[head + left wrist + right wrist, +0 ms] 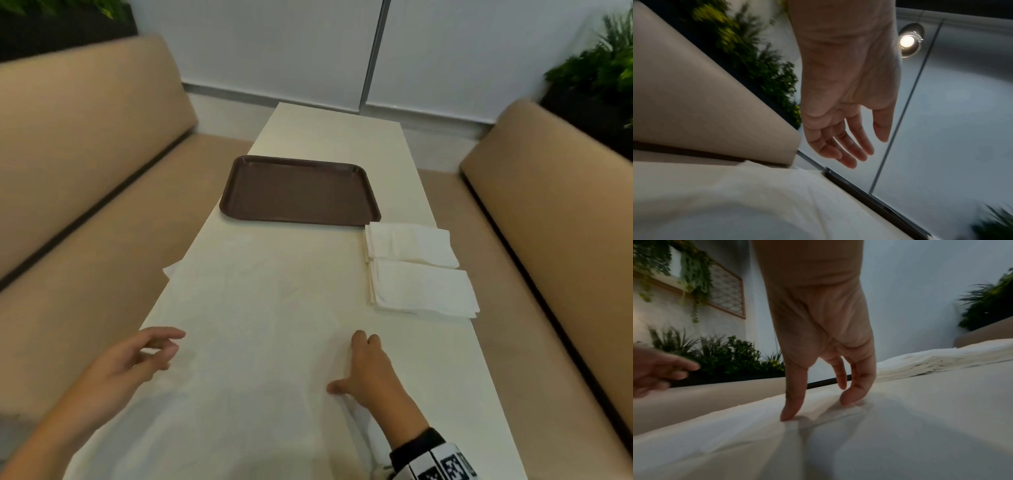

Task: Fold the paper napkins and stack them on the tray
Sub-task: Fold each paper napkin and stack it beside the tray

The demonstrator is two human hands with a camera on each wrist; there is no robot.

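Unfolded napkin (246,342) lies flat on the table (445,394), on the near side of the tray (299,190), long axis running toward the tray. Right hand (371,371) palm-down on its right edge, fingertips (849,400) and thumb pressing, paper bunched between them, possibly a light pinch. Left hand (137,356) hovers over the napkin's left edge, fingers loosely spread, holding nothing. Two napkin stacks (419,270) sit at the tray's near right corner.

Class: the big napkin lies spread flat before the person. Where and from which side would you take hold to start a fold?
Probably the right edge of the unfolded napkin, from the right: the right hand has bunched it up there, giving a ridge to pinch. Elsewhere it lies flat on the table.
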